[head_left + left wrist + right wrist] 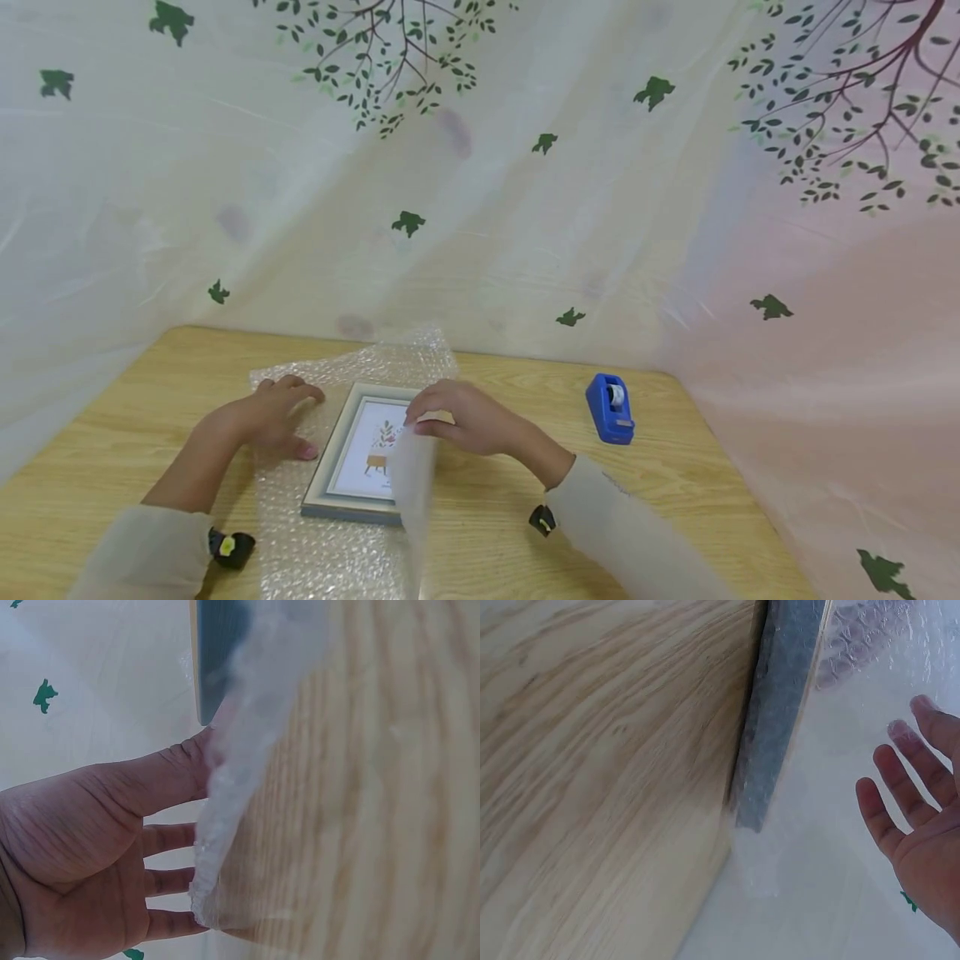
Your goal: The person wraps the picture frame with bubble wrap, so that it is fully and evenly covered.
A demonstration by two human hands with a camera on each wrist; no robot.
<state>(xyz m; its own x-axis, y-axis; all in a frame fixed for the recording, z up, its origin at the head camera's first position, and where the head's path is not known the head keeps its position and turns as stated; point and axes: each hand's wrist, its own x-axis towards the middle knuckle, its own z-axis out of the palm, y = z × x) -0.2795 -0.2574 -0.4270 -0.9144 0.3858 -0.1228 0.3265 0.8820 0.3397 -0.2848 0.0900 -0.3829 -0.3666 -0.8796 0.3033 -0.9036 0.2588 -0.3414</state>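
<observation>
A picture frame (pixel 327 468) with a cream border and a print of a plant lies face up on a sheet of bubble wrap (pixel 318 562). My left hand (pixel 273 418) rests on the wrap at the frame's left side, fingers spread and thumb near the frame's edge. At the other side, my right hand (pixel 474 417) pinches the wrap's right edge between fingertips and thumb. That raised flap (pixel 415 483) covers part of the print. In the right wrist view, wrap lies against the frame's blue-grey side (pixel 776 712).
A blue tape dispenser (pixel 611 410) stands on the wooden table (pixel 517 500) to the right. Behind the table hangs a pale curtain (pixel 480 275) with green leaf and branch prints. Dark straps with small bows (pixel 231 548) are on both wrists.
</observation>
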